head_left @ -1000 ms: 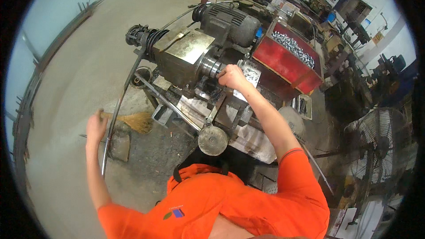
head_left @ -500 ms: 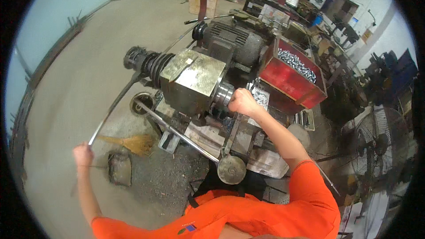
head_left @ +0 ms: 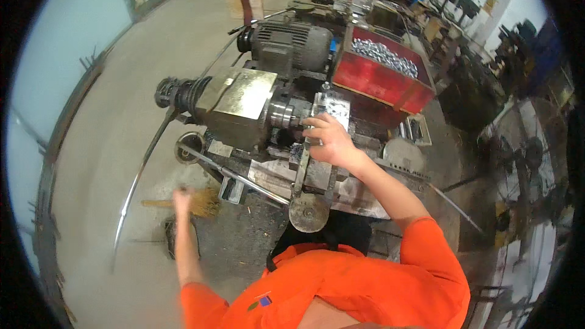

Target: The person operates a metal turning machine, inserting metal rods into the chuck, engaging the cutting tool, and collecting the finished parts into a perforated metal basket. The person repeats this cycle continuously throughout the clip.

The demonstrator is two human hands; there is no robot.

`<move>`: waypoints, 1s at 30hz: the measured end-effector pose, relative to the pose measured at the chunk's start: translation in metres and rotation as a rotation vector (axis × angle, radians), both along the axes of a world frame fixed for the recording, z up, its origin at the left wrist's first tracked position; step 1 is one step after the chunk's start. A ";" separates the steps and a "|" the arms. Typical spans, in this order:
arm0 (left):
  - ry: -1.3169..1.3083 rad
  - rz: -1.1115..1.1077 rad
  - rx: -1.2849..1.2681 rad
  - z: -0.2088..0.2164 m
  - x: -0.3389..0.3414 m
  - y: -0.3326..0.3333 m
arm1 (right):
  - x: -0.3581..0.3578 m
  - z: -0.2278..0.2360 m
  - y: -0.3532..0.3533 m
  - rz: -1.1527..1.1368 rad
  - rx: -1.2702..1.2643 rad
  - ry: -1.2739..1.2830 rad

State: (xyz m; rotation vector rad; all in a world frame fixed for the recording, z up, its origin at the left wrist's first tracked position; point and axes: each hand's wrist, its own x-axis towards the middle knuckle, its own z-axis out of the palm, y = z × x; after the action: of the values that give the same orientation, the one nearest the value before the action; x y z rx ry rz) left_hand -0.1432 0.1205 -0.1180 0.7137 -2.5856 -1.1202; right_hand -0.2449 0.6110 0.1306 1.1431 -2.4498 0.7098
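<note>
My right hand (head_left: pixel 330 140) is just right of the lathe's round metal chuck (head_left: pixel 281 114), its fingers stretched out and somewhat apart over the tool slide. Whether its fingertips touch a small part there, I cannot tell. My left hand (head_left: pixel 181 198) hangs low on the left, smeared by motion, in front of the broom (head_left: pixel 206 202) in the view; its fingers do not show clearly. Farther left, apart from that hand, a long bent lever bar (head_left: pixel 135 186) reaches down from the headstock (head_left: pixel 234 109). A second shiny bar (head_left: pixel 253 187) slopes toward a round metal disc (head_left: pixel 309 212) before me.
A red bin (head_left: pixel 381 80) full of small shiny metal parts stands right of the motor (head_left: pixel 292 45). A handwheel (head_left: pixel 190 147) is at the lathe's left. A dark dustpan-like thing (head_left: pixel 177 239) lies on the floor. Metal chips litter the floor beside the lathe.
My left hand has let go of the long lever bar and moved right. My right hand has gone from a closed grip at the chuck to outstretched fingers. The view has shifted.
</note>
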 end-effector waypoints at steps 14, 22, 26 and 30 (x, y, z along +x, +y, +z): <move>-0.309 -0.474 -0.720 0.010 -0.046 0.087 | 0.175 -0.103 0.364 -1.199 0.233 -0.256; 0.034 -0.129 0.367 0.063 -0.058 0.068 | 0.250 -0.180 0.502 -1.660 0.590 -0.331; -0.019 -0.061 0.586 0.104 -0.063 0.103 | 0.293 -0.164 0.417 -1.646 0.501 -0.582; 0.174 0.042 0.544 0.078 -0.075 0.132 | 0.348 -0.163 0.312 -1.495 0.145 -0.737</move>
State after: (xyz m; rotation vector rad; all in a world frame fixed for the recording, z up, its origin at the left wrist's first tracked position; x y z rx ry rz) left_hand -0.2180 0.2524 -0.0401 0.7290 -2.1196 -1.8077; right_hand 0.1029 0.9231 -0.0320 -1.1943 -2.9344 0.4134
